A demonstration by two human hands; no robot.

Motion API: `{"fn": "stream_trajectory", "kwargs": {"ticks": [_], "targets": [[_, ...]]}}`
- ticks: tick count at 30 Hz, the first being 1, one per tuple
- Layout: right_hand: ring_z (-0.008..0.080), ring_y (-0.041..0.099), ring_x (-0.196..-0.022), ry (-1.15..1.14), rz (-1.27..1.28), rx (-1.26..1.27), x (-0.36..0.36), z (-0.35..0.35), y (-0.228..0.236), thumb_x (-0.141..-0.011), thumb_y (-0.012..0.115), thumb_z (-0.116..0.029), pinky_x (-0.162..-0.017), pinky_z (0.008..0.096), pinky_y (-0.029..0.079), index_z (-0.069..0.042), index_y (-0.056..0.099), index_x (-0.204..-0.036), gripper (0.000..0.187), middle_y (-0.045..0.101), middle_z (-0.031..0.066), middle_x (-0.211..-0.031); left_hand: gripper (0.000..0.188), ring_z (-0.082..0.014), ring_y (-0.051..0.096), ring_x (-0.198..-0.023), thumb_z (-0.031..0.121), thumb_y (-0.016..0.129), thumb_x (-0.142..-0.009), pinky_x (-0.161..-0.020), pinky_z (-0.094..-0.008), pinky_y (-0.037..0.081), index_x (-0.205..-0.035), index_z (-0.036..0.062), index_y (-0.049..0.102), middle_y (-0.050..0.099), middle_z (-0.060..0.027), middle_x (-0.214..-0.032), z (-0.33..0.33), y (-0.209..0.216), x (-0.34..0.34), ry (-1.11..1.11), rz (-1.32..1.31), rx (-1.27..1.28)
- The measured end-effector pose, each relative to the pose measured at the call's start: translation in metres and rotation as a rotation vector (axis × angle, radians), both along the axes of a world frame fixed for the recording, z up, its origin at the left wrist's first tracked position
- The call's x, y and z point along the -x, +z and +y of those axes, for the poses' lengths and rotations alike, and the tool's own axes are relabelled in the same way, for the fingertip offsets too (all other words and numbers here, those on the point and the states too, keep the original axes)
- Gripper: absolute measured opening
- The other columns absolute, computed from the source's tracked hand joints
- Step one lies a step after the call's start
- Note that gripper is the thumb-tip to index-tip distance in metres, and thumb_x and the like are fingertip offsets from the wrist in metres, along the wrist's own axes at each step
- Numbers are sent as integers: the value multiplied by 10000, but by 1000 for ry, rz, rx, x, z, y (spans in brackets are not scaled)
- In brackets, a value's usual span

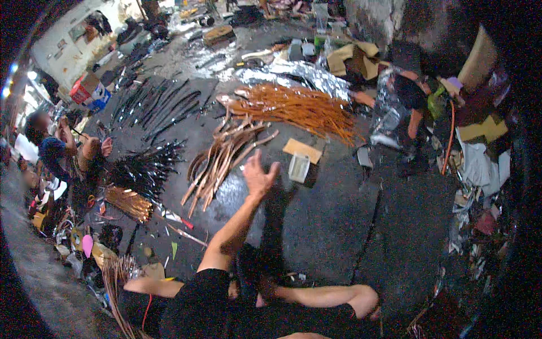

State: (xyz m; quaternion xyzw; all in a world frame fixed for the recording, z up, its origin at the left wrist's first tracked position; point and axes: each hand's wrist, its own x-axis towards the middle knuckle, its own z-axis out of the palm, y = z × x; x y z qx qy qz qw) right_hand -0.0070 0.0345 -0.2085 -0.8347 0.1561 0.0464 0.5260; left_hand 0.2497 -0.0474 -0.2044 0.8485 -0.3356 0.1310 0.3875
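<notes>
Orange strips [223, 155] fanned on floor, left hand [258, 174] above, open-fingered

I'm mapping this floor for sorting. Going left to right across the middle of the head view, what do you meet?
Seated person → black strip pile → tan bent strips → raised hand → clear plastic container → crumpled clear plastic sheet → orange hose
</notes>
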Motion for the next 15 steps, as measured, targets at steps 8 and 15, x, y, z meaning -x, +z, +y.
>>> {"fn": "stream_trajectory", "kwargs": {"ticks": [8, 15], "targets": [[286, 525, -1167, -384, 113, 133, 30, -57, -38, -994, 465, -255, -1008, 403, 405, 9, 522, -1263, 381, 533, 196, -1287, 727, -427, 297, -1356, 466, 562, -880, -1059, -676, 198, -1498, 321, 208, 307, -182, -1489, 34, -12, -209, 319, 144, -357], [273, 540, -1149, -1013, 495, 320, 225, -97, -93, -994, 471, -251, -997, 385, 418, 21, 532, -1247, 376, 545, 195, -1273, 534, -431, 485, -1180, 445, 462, -936, -980, -504, 409, -1405, 206, 371, 467, -270, -1303, 38, -68, -319, 8, 288, -365]]}}
